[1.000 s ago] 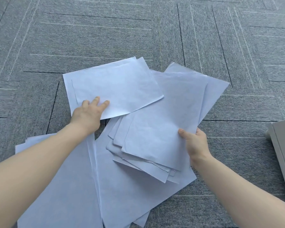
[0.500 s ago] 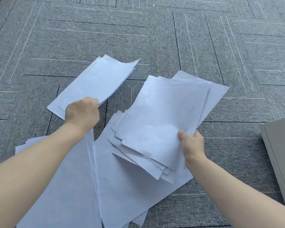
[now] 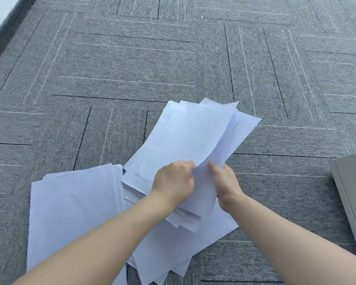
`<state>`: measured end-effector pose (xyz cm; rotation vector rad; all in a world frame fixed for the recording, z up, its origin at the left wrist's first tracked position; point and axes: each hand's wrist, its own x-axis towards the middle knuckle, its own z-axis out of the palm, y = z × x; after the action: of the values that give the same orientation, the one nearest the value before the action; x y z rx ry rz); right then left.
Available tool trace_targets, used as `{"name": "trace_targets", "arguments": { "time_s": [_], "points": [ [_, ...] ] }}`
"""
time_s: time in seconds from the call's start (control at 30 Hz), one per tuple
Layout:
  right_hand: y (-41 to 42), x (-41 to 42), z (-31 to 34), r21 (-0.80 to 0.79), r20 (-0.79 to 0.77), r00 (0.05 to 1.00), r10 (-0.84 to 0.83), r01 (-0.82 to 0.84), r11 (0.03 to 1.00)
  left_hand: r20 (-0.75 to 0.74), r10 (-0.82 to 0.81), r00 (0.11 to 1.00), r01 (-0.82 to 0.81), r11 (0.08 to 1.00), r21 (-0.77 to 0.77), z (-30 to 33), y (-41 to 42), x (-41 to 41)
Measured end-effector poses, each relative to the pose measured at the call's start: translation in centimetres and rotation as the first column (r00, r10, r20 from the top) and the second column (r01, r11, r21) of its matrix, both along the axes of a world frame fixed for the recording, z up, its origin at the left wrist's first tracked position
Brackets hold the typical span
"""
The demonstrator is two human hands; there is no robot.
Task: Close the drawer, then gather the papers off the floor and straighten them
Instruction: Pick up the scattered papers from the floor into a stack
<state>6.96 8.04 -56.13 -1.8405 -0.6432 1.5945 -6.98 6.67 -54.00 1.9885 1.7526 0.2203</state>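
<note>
Grey carpet tile (image 3: pixel 132 64) is recorded across the whole floor, with a pale cabinet corner (image 3: pixel 351 194) at the right edge and loose sheets (image 3: pixel 74 206) lying flat at lower left, part of them under the lifted stack (image 3: pixel 185 138). That stack, fanned and uneven, is held just above the floor between 2 hands: the left hand (image 3: pixel 174 183) is closed on its near edge, the right hand (image 3: pixel 226 182) pinches the same edge alongside. Paper is judged light, limp and slippery, best gripped at opposite long edges.

Papers (image 3: pixel 74 202) on carpet (image 3: pixel 132 68); cabinet (image 3: pixel 351 194) far rt.
</note>
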Motion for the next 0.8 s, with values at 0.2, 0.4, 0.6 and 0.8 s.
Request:
{"name": "trace_targets", "arguments": {
  "time_s": [0.2,0.4,0.6,0.8],
  "points": [
    [0.3,0.0,0.9,-0.074,0.010,0.997,0.077,-0.076,0.994,-0.047,-0.073,0.996,0.067,0.990,-0.128,-0.3,-1.2,1.6],
    [0.4,0.0,-0.1,-0.023,0.102,0.994,0.049,-0.047,0.999,0.000,-0.056,0.998,0.055,0.979,-0.198,0.5,-3.6,1.3],
    [0.6,1.6,-0.6,-0.024,0.166,0.986,0.013,-0.010,1.000,-0.106,0.373,0.922,-0.387,0.900,-0.202,-2.2,-5.7,-8.6],
    [0.6,1.4,-0.3,0.043,0.136,0.990,-0.028,0.022,0.999,-0.241,0.655,0.716,-0.694,0.706,-0.141,-3.7,-9.5,-18.2]
  ]
}}
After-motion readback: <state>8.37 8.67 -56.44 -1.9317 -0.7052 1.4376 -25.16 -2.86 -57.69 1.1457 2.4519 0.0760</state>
